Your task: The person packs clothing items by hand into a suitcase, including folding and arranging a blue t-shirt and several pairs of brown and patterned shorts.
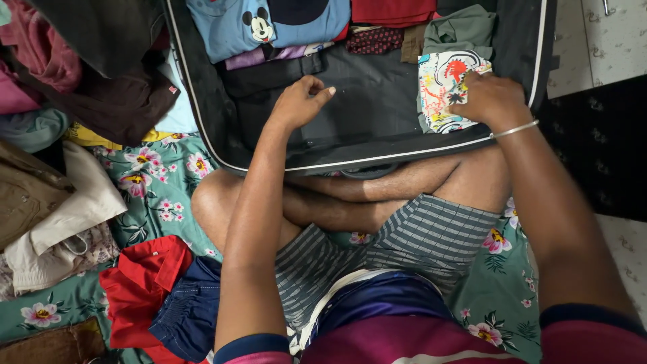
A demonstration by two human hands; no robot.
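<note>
1. Right hand (490, 100) lies palm down on a folded white cloth with a bright cartoon print (445, 91), its fingers curled together and pressing on the cloth's right edge; a thin silver bangle (515, 129) circles the wrist.
2. Left hand (300, 101) rests on the dark lining of the open black suitcase (364, 111), fingers loosely bent and drawn together, holding nothing.
3. That printed cloth sits in the right part of the suitcase, against its near rim, which has a white piping line running along it.
4. Across the far side of the suitcase lies a row of folded clothes: a blue shirt with a black-and-white cartoon mouse head (236, 27), a red garment (394, 11), a small dark red patterned piece (374, 40) and a grey-green one (461, 30).
5. Both forearms reach forward from the body over crossed bare legs in grey striped shorts (411, 239); the suitcase's near edge rests on the shins.
6. Left of the legs, on a green floral sheet (158, 182), lie a red garment with a small white tag (141, 283) and a dark blue one (189, 313) just beside it.
7. Farther left is a heap of loose clothing in cream (67, 222), brown and maroon.
</note>
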